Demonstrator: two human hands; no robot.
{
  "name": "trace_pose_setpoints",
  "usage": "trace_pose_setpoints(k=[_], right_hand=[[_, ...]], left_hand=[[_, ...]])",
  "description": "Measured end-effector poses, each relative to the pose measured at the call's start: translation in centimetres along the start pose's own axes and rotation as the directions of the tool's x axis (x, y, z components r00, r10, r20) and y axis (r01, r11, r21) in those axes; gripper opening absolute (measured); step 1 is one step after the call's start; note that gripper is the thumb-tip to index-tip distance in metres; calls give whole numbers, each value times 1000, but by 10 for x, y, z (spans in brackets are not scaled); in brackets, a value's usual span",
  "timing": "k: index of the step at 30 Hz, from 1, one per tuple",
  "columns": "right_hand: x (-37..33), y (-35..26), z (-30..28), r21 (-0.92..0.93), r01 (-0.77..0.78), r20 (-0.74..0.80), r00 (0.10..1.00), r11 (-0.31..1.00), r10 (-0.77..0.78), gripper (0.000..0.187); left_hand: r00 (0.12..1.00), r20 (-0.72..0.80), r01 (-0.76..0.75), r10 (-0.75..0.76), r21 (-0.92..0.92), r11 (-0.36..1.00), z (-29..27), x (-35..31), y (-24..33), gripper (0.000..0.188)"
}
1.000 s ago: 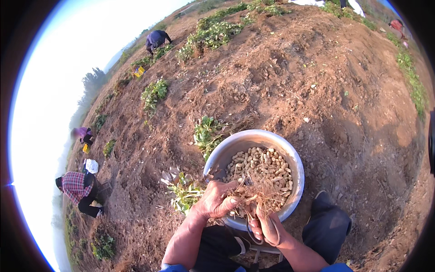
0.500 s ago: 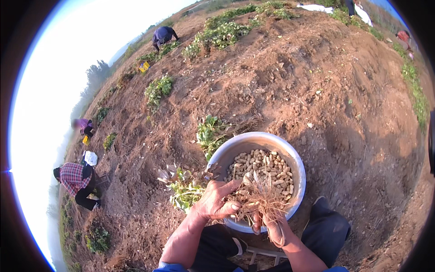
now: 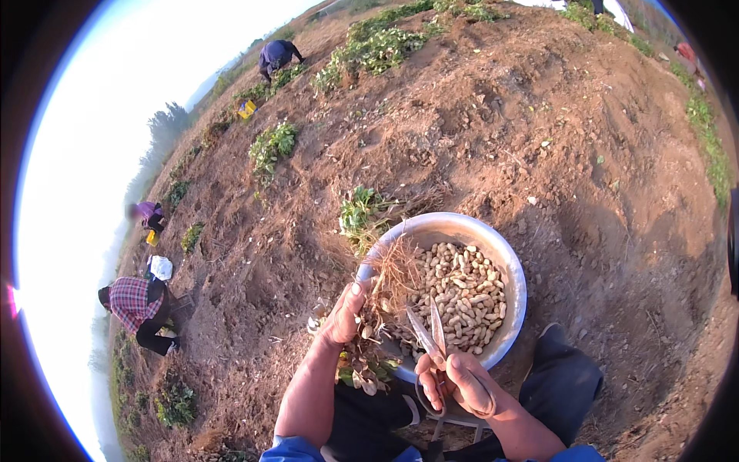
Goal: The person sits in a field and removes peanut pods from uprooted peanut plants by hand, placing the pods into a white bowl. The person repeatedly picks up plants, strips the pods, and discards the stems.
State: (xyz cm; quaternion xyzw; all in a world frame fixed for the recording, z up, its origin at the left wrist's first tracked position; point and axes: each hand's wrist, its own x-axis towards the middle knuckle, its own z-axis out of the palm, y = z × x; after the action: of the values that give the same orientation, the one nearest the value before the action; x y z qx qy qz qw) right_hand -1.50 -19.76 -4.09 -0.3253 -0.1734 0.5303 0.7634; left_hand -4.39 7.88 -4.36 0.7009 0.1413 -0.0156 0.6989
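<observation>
In my left hand (image 3: 344,317) is a peanut plant (image 3: 394,271), gripped at the left rim of a round metal basin (image 3: 516,269). Its tangled brown roots point up and over the basin, while its leaves hang below the hand. My right hand (image 3: 466,383) grips a pair of scissors (image 3: 428,336) by the handles, at the basin's near side. The scissor blades are spread apart and point away from me, a little right of the plant. Many loose peanuts (image 3: 468,296) lie in the basin.
Cut leafy plants (image 3: 359,212) lie beyond the basin's left side. Under me is part of a low stool frame (image 3: 469,422), between my dark-trousered legs. Several people work farther off, one in a checked shirt (image 3: 129,299). Rough brown soil (image 3: 585,254) surrounds the basin.
My left hand has moved left with the plant, away from my right hand. The roots have swung up and left. The scissors in my right hand now show plainly, blades apart.
</observation>
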Motion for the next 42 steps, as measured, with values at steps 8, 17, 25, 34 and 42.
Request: trace_pose_setpoints(k=[8,17,25,34,42], right_hand=[[4,14,2,118,-71,24,997,991,69,59],[6,4,1,11,35,-52,998,999,-34,55],[8,21,-12,-156,116,-115,984,981,-134,34],[4,23,-11,123,-12,-129,991,992,28,37],[6,22,-10,121,-12,-138,990,993,29,42]], left_hand=[[993,93,-69,71,-19,997,11,0,7,94],[947,320,-41,0,119,992,42,-11,38,103],[942,326,15,-83,204,979,53,-16,43,93],[913,400,-69,-78,339,938,48,-10,39,87],[903,386,22,-189,398,917,52,-8,52,97]])
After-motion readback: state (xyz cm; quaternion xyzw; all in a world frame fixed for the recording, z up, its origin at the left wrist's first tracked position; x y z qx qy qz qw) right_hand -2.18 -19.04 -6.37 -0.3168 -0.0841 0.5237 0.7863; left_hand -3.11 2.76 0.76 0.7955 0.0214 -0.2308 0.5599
